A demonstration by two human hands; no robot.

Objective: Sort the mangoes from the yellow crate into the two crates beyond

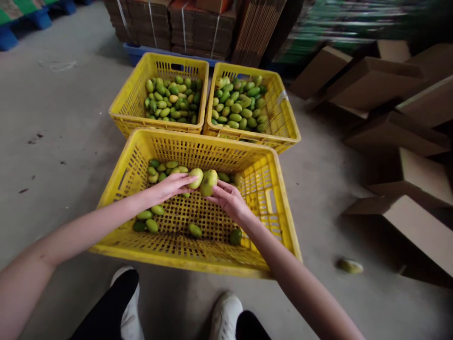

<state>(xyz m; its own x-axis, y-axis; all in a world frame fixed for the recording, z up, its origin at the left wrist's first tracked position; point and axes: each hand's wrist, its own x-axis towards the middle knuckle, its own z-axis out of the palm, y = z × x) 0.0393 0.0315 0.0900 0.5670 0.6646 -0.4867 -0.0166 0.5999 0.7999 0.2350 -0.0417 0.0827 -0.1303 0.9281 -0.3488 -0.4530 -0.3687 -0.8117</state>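
Note:
Over the near yellow crate [109,203], my left hand [173,185] is closed on a pale green mango [196,178]. Close beside it, my right hand [230,199] grips another green mango [208,183] that has dark marks on its skin. The two fruits nearly meet; whether they touch I cannot tell. Below my hands, several green mangoes [152,225] lie on the crate's perforated floor, toward its left side. A single mango [194,230] rests near the front, and a darker green one [236,236] sits to its right. My hands partly hide the row along the back wall.
Behind stand two yellow crates, left [130,101] and right [283,113], each holding many mangoes. Open cardboard boxes [414,231] lie at the right. One mango [350,265] is on the concrete floor. Bundled flat cardboard [201,28] is stacked at the back. My shoes [226,316] stand before the near crate.

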